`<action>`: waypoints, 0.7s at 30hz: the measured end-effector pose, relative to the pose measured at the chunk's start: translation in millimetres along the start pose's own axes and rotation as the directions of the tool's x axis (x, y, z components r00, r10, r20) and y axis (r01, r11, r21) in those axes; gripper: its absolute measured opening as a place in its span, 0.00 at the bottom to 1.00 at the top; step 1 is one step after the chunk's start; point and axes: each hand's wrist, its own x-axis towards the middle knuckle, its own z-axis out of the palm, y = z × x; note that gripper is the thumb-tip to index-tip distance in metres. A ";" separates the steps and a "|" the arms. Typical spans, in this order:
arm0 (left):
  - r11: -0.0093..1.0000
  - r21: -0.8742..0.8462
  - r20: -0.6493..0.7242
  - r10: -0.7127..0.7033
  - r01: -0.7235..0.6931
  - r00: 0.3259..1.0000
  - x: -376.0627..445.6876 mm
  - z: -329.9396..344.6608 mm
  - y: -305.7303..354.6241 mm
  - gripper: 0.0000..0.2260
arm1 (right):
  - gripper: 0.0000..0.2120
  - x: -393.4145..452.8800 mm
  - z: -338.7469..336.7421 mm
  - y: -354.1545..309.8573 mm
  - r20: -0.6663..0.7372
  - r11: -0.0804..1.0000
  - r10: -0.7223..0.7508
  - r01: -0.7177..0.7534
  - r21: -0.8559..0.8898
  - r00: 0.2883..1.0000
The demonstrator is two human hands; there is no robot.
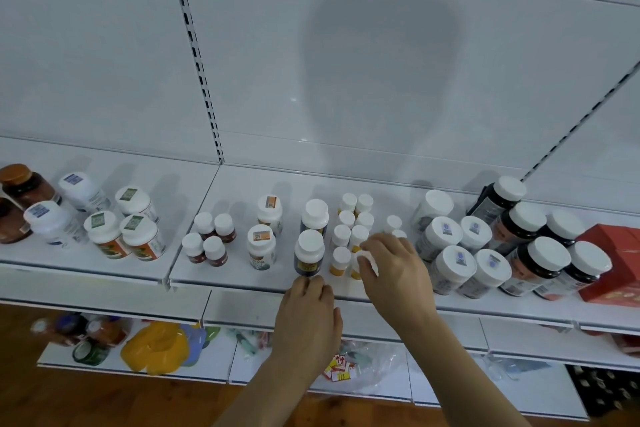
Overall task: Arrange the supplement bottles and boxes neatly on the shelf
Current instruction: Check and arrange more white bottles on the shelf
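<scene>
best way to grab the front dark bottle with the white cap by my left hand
Grip the dark bottle by its white cap, coming from above and the shelf's front. It stands upright, the cap is its widest and most exposed part, and small yellow bottles crowd its right side. The left hand is already at its base in front; a grip round the lower body from there should work too.

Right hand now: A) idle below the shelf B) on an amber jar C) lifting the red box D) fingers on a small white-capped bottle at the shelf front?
D: the right hand has its fingers curled on the small white-capped bottle among the yellow-labelled ones.
</scene>
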 end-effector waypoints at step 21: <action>0.996 -0.090 -0.073 0.021 -0.027 0.997 -1.3 3.3 -8.1 0.18 | 0.06 72.6 -9.6 -18.0 0.179 0.992 0.102 -0.113 0.055 0.979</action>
